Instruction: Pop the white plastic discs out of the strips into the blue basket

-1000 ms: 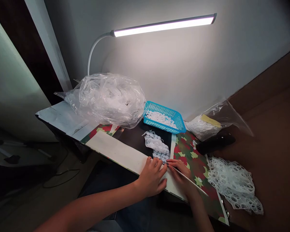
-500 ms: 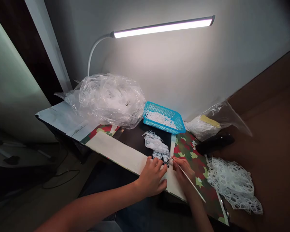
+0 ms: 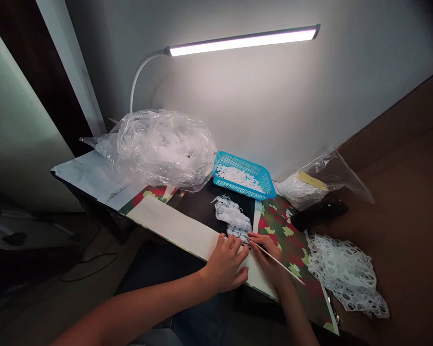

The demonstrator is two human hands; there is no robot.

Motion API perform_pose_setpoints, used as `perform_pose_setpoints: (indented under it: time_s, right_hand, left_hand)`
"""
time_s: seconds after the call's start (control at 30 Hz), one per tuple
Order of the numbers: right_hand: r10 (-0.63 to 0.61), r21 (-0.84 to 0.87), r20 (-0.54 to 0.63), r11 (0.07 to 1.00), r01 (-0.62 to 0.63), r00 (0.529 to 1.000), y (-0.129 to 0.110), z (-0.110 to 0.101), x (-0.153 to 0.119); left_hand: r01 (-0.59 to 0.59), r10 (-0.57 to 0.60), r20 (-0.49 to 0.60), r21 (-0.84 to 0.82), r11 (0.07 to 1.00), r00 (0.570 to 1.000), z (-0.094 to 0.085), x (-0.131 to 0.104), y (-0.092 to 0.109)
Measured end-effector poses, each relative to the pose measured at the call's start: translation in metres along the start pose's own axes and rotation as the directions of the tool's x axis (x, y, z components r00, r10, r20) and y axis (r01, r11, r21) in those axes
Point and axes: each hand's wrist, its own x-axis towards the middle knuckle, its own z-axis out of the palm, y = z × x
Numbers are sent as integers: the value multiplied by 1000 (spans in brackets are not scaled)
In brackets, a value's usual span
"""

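A strip of thin white plastic sheet with round pieces (image 3: 234, 216) lies on the dark part of the table. My left hand (image 3: 225, 262) rests at its near end, fingers bent and spread, the thumb apart; the fingertips touch the board and seem to touch the strip's edge. Between the fingers of my right hand (image 3: 269, 257) is a thin white stick (image 3: 281, 265), held like a pen. Its tip meets the near end of the strip, close to my left fingertips. What the tip touches is too small to make out.
Behind the strip stands a blue basket (image 3: 270, 192) of small white discs. A big clear bag (image 3: 162, 149) fills the back left, beneath a lit lamp (image 3: 245, 41). To the right are another clear bag (image 3: 303, 190), a black object (image 3: 321, 214) and a punched-out white sheet (image 3: 342, 274).
My right hand has moved slightly left with the stick, bringing it closer to my left fingertips. My left hand stays nearly where it was.
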Motion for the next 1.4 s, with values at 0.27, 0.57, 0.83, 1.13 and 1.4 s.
perform_pose_setpoints:
  time_s: [0.27,0.57,0.83,1.13,1.4]
  right_hand:
    - [41,23,9,999,-42,999,-2,0,-1]
    - [34,35,4,999,-34,999,-2,0,0]
    - [11,30,10,999,-12,1000,-1,0,0]
    - [9,23,-1,1000,-9,1000,-4,-1,1]
    - [-5,8,6,1000,5,1000,-3,0,1]
  left_hand:
    - [6,-6,-1,-11,1000,1000,0,0,0]
    - [1,-1,2,9,1000,1000,1,-1,0]
    - [6,-6,-1,-5,1000,1000,1,-1,0]
    - [7,-7,2,8,1000,1000,0,0,0]
    - [17,-17,33,20,1000,999,-1,3,1]
